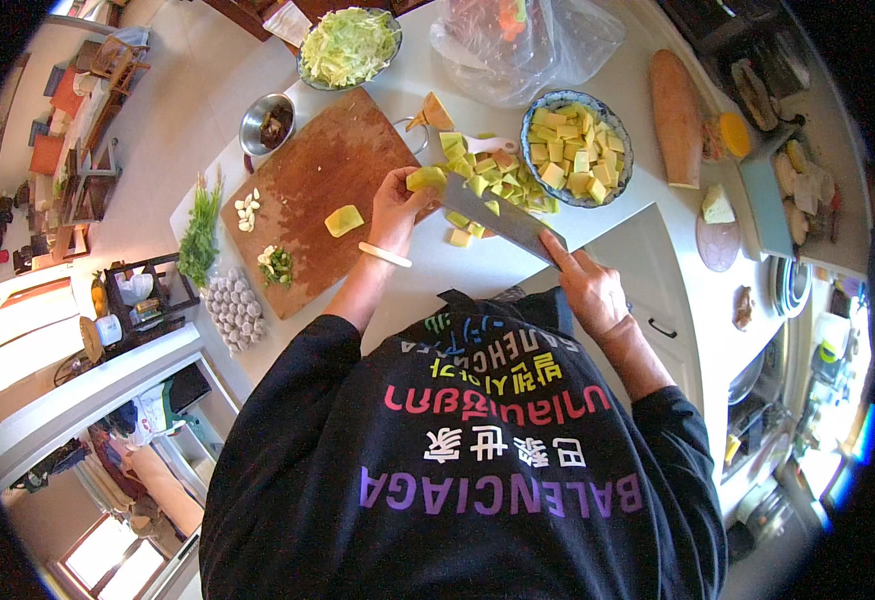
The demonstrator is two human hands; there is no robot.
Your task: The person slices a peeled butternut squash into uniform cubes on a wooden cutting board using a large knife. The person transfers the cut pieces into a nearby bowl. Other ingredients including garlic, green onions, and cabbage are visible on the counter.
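My left hand (pixel 396 206) holds a chunk of yellow-green squash (pixel 427 179) over the right edge of a wooden cutting board (pixel 325 172). My right hand (pixel 593 291) grips the handle of a cleaver (pixel 499 221), whose broad blade reaches to the chunk, near my left fingers. Beneath and beyond the blade lies a heap of green-yellow peelings and scraps (pixel 509 180) on the white counter. Another squash chunk (pixel 344 221) rests on the board, left of my left hand. A blue-and-white bowl (pixel 533 112) beside the heap is filled with squash cubes (pixel 578 150).
Garlic cloves (pixel 247 210) and chopped green onion (pixel 276 266) sit on the board. Around it are leafy herbs (pixel 201 229), a pack of round greyish pieces (pixel 233 311), a steel bowl (pixel 257 105), shredded cabbage (pixel 349 46), a plastic bag (pixel 520 60) and a white-handled tool (pixel 491 144).
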